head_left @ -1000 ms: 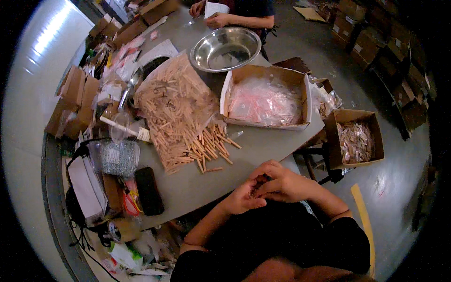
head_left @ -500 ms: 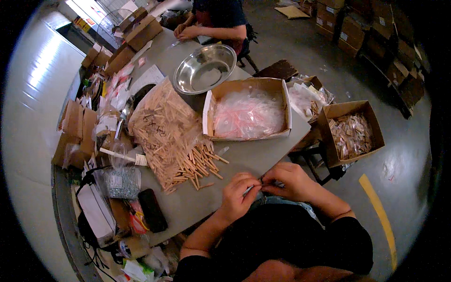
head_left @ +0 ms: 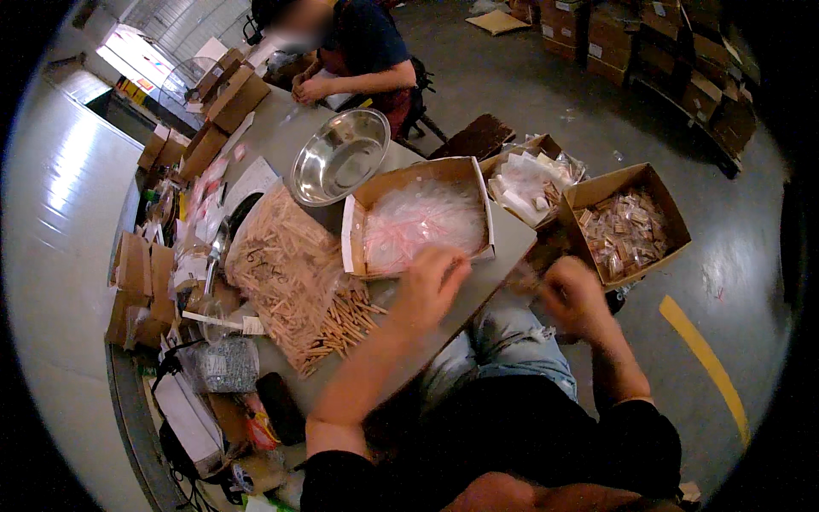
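My left hand is over the near edge of a white-sided cardboard box, which holds clear plastic bags with pink edges. Motion smears its fingers, so I cannot tell whether they hold anything. Over my lap, beside the open carton of packed wooden pieces, my right hand has its fingers curled. A small see-through packet blurs at its fingertips; its contents are not clear. Left of the bag box, a large clear bag of wooden sticks lies on the table, with loose wooden sticks spilling from its mouth.
A steel bowl stands behind the bag box. Another carton with white bags sits right of it. Across the table a person works with both hands. A black case and a bag of small metal parts lie at left.
My hands have parted from where they met over my lap. The left went forward to the bag box, the right moved rightward toward the carton. The view has shifted somewhat.
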`<state>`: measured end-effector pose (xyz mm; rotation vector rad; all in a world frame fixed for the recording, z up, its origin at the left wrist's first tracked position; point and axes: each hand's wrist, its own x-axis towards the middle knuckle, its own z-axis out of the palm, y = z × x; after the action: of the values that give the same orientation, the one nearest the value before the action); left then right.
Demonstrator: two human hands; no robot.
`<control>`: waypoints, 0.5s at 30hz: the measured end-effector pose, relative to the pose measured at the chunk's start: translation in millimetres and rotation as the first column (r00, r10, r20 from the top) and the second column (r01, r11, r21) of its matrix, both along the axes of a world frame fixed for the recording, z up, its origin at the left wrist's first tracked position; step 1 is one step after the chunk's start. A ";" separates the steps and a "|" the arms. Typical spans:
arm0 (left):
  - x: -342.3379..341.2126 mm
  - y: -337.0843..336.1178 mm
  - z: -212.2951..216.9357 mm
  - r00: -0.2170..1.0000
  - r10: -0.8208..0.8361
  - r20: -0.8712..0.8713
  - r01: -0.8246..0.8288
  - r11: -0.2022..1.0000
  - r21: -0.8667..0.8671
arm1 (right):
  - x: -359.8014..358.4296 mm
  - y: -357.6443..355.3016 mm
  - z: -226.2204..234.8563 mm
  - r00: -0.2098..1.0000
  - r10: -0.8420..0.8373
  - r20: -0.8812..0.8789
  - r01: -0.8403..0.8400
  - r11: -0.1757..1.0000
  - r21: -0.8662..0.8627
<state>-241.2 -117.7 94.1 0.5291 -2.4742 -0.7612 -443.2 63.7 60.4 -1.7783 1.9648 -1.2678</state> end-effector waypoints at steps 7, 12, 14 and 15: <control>-79.1 -91.8 -19.9 0.908 -0.007 0.420 0.198 0.888 -0.415 | -51.3 39.4 -11.6 0.799 -0.600 0.029 0.601 0.800 0.002; -92.4 -112.9 -29.7 0.893 0.057 0.447 0.130 0.917 -0.376 | -34.8 42.0 -23.3 0.863 -0.504 -0.025 0.504 0.864 -0.004; -86.7 -106.4 -10.7 0.943 0.042 0.331 -0.008 0.995 -0.104 | -27.9 37.9 -25.3 0.879 -0.475 0.041 0.473 0.880 0.049; -81.0 -104.8 -3.8 0.960 0.045 0.277 -0.032 0.998 -0.052 | -23.5 33.5 -25.7 0.900 -0.436 0.022 0.434 0.899 0.055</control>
<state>-322.2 -222.5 90.3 0.7076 -2.7219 -0.6488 -466.8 97.2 34.7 -1.3218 2.4416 -1.3412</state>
